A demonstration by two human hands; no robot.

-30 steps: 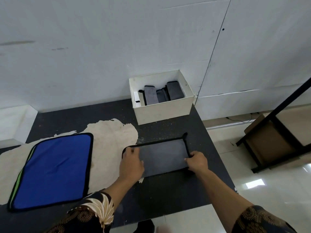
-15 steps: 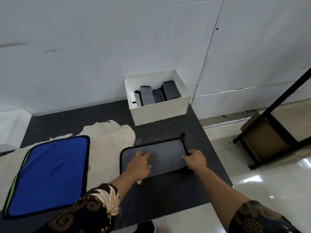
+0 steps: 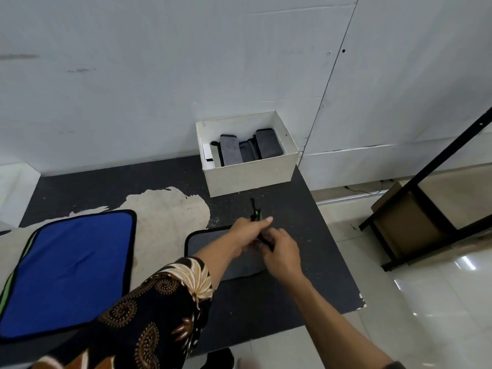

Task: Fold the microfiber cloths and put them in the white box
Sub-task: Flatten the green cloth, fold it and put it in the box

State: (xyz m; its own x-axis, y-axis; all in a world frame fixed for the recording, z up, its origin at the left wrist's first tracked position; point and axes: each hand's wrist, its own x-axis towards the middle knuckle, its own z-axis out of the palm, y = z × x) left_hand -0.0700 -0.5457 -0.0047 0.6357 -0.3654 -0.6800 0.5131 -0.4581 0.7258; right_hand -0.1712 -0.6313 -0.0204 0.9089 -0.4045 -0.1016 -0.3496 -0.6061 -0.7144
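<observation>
1. Grey microfiber cloth (image 3: 202,243): black-trimmed, on the table near its right edge, in front of the white box. Its left part lies flat. Its right part is lifted and bunched between the two hands.
2. Left hand (image 3: 246,231): reaching across over the cloth, fingers curled and pinching the raised black trim. A small green tag (image 3: 255,215) and a black hanging loop (image 3: 252,205) stick up past the fingertips.
3. Right hand (image 3: 283,255): just beside the left hand and touching it, fingers curled round the same trimmed edge lower down.
4. White box (image 3: 250,177): open-topped, at the back right corner of the table, against the wall.
5. Folded grey cloths (image 3: 231,153): standing on edge side by side inside the box. The exact count is hard to tell.
6. Blue microfiber cloth (image 3: 69,270): black-trimmed, with a green strip showing along its left side. It lies spread flat near the left edge of the table, well apart from the grey one.
7. Table (image 3: 306,275): black top, chipped at the front right corner.
8. Worn patch (image 3: 165,209): pale, peeled area between the blue cloth and the box.
9. Patterned sleeve (image 3: 159,310): dark with tan print, on the left arm.
10. Black metal frame (image 3: 426,171): on the tiled floor, to the right of the table.
</observation>
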